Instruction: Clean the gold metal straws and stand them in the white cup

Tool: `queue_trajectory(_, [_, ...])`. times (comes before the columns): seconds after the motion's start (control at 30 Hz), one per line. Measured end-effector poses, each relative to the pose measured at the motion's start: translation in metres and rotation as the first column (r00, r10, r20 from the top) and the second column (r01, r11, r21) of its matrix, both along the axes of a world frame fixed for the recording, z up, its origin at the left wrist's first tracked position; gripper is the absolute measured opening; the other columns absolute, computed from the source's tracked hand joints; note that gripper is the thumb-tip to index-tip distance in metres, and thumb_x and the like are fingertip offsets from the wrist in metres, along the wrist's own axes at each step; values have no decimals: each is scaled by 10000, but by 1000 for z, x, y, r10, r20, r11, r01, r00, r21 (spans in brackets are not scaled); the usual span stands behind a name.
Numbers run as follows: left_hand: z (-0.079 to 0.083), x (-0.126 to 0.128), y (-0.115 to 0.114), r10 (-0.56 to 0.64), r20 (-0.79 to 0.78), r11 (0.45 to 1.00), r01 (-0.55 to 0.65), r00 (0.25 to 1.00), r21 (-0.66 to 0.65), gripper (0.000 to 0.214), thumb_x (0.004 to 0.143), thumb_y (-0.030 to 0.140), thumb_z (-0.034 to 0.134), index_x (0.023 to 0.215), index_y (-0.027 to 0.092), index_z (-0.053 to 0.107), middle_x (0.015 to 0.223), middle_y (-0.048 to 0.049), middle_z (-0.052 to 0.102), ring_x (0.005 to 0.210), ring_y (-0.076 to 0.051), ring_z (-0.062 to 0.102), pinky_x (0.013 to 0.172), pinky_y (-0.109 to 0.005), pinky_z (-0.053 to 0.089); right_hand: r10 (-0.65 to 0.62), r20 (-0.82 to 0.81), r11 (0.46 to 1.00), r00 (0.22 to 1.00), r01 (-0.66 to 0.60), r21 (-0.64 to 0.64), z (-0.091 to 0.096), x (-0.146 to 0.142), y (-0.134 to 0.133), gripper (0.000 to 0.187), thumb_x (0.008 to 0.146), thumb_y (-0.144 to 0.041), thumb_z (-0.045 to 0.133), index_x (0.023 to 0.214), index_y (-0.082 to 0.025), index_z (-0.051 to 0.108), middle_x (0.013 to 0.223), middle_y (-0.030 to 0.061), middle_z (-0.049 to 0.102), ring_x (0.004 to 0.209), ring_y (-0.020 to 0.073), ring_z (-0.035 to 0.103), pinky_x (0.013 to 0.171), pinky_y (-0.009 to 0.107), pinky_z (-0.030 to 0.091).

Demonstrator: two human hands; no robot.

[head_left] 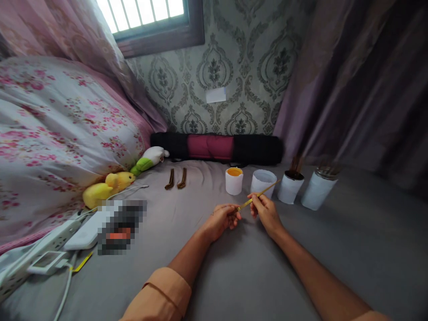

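As daylight fell through a window, a person seated on a grey sheet (200, 276) held a thin yellow stick (269, 187) just ahead of both hands. Its long axis slanted from the near left up and away to the right, and the far tip ended between an empty white cup (263, 183) and a cup of dark sticks (290, 187). The right hand (266, 213), the nearer to the cups, was closed in a pinch around the stick's middle. The left hand (222, 219) lay curled at the near end with its fingertips at the stick. Whether they gripped it or only touched it could not be told. A cup of orange paste (234, 180) stood just beyond.
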State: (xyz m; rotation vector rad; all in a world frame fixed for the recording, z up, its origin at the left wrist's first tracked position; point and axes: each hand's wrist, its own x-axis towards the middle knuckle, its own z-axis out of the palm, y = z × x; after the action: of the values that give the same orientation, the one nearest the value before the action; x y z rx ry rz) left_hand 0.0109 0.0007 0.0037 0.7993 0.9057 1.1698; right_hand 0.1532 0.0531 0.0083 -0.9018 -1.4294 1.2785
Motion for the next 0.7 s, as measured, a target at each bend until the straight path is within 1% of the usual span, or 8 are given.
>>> queue_trajectory(0.2, [0, 0, 0, 4, -17, 1000, -4, 1000, -3, 246, 719, 290, 490, 883, 109, 517, 637, -26, 542, 448, -71, 471, 389, -182, 290, -8, -1, 1000, 1000, 8, -11, 0, 0, 0, 327, 719, -480, 499, 805, -165, 520, 530, -48, 449, 408, 69, 435, 366, 186, 335])
queue_trajectory(0.33, [-2, -2, 1, -11, -10, 1000, 11, 1000, -15, 234, 711, 261, 494, 888, 110, 519, 642, -22, 540, 457, -68, 473, 394, -180, 294, -20, -17, 999, 1000, 19, -35, -1, 1, 2, 339, 714, -491, 502, 811, -166, 517, 532, -49, 449, 403, 68, 429, 361, 186, 330])
queue_trajectory(0.5, [0, -2, 0, 23, -3, 997, -23, 1000, -76, 206, 708, 208, 475, 881, 107, 522, 629, -18, 538, 452, -60, 467, 403, -175, 293, -44, -42, 998, 998, 42, -41, 0, 3, 2, 337, 722, -491, 503, 802, -163, 517, 538, -47, 452, 409, 61, 424, 364, 178, 332])
queue_trajectory(0.7, [2, -2, -1, 51, 3, 995, -50, 999, -83, 165, 708, 191, 487, 842, 104, 524, 614, -23, 543, 443, -64, 464, 398, -178, 295, -97, -117, 995, 988, 93, -40, 1, 5, 3, 354, 740, -510, 476, 784, -164, 531, 529, -43, 464, 405, 60, 426, 355, 177, 321])
